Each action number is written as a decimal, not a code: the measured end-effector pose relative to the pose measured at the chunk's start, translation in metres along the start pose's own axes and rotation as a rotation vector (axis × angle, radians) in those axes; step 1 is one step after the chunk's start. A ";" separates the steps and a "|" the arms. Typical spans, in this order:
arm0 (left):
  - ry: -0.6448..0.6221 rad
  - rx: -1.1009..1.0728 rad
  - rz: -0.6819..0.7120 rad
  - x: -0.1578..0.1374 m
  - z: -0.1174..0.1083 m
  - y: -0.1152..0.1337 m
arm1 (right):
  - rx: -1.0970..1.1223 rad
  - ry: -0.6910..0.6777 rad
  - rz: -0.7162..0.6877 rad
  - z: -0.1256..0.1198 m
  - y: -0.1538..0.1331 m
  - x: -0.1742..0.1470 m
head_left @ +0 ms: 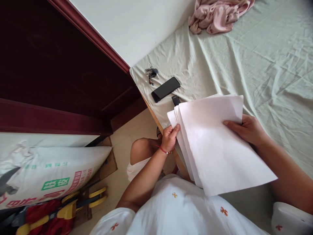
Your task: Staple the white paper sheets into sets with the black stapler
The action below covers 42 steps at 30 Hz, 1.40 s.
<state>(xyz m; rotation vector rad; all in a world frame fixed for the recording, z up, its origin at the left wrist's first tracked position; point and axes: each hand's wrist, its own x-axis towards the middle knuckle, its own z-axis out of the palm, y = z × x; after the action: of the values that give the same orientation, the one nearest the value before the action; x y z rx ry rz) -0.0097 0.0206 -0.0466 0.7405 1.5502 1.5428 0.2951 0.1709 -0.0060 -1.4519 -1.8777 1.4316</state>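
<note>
Several white sheets of paper (217, 147) are held in front of my body, slightly fanned at the left side. My left hand (170, 137) pinches their left edge between thumb and fingers, and a red string bracelet circles that wrist. On the right edge, my right hand (246, 129) grips the paper with its thumb on top; its other fingers are hidden behind the sheets. The top sheet looks blank, while faint print shows on a sheet beneath near my left thumb. A small black object (175, 100) lies just beyond the paper's upper left corner.
A black phone (165, 89) and a bunch of keys (152, 73) rest on the pale green bed sheet (276, 71). Crumpled pink cloth (217, 16) lies farther back. At left are a dark red door (61, 58), a printed white sack (58, 173) and yellow-and-red items (56, 215).
</note>
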 end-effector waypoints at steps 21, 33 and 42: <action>0.034 -0.015 -0.005 0.001 0.003 0.001 | 0.107 -0.007 -0.011 0.003 0.002 0.003; 0.026 -0.014 -0.003 0.002 0.002 0.002 | 0.099 -0.046 -0.011 0.000 0.014 0.004; -0.025 0.007 0.067 0.002 0.004 0.003 | 0.078 -0.061 -0.026 -0.002 0.005 0.003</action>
<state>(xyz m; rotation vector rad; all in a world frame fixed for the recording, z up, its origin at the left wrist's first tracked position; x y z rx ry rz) -0.0074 0.0243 -0.0432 0.8205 1.5273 1.5720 0.2976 0.1743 -0.0107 -1.3569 -1.8477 1.5354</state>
